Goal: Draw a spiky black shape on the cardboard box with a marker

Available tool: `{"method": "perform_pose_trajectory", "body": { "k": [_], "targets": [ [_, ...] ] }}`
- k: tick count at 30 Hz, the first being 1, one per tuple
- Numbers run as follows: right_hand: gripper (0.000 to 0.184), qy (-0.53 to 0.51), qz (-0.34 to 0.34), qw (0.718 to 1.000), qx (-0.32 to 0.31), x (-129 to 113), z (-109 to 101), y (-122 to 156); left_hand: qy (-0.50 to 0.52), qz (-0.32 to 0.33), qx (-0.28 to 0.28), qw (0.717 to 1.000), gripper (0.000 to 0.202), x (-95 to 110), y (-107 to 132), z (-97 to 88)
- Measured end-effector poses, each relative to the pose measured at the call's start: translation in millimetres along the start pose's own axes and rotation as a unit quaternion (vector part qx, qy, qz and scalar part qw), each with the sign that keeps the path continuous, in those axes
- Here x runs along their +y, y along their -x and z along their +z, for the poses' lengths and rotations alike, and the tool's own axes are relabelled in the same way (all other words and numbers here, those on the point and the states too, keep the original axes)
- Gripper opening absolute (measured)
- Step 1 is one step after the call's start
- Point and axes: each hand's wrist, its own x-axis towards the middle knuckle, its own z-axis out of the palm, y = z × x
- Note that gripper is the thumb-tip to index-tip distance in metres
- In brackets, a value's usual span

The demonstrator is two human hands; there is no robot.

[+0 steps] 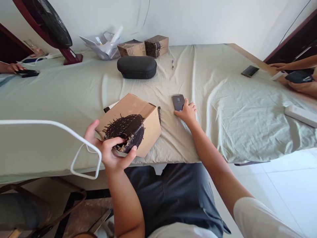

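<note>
A brown cardboard box (pixel 151 129) with a black scribbled patch on one corner is tilted in my left hand (pixel 111 150), whose fingers grip the torn dark edge. A black marker (pixel 159 115) shows just past the box's right side, and something white with a black end pokes out behind it. To the right, my right hand (pixel 188 113) grasps the edge of a dark smartphone (pixel 178 101) lying on the pale cloth. Its thumb and fingers are curled about the phone's lower right corner.
Behind lie a black hard case (pixel 136 67), two cardboard boxes (pixel 156 46) and a plastic bag (pixel 106 46). A fan (pixel 52 29) stands at left. A white cable (pixel 49 122) crosses the left foreground. Another person's hands (pixel 302 86) are at right; another hand (pixel 16 67) is far left.
</note>
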Motion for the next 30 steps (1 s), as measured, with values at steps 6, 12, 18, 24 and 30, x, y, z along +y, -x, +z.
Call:
{"method": "perform_pose_trajectory", "body": {
  "k": [6, 12, 18, 24, 30],
  "targets": [
    [0.106, -0.030, 0.010, 1.000, 0.000, 2.2, 1.2, -4.7, -0.017, -0.017, 0.018, 1.000, 0.034, -0.5, -0.2, -2.3],
    [0.098, -0.072, -0.030, 0.997, 0.003, 3.5, -2.1, -1.6, -0.005, 0.018, 0.020, 1.000, 0.028, -1.2, -4.1, -3.0],
    [0.090, -0.070, -0.023, 0.997, 0.007, 0.6, -3.2, 0.4, -0.016, 0.041, 0.014, 0.999, 0.030, -8.5, -3.3, -4.6],
    [0.085, -0.035, -0.040, 0.998, -0.028, -4.1, -11.8, -1.3, 0.015, 0.038, 0.015, 0.999, 0.030, -9.5, -1.1, -0.9],
    [0.098, -0.050, -0.046, 0.998, -0.017, 0.9, -8.5, -2.2, 0.025, 0.012, 0.022, 0.999, 0.031, -11.6, 3.1, 0.4]
  ]
}}
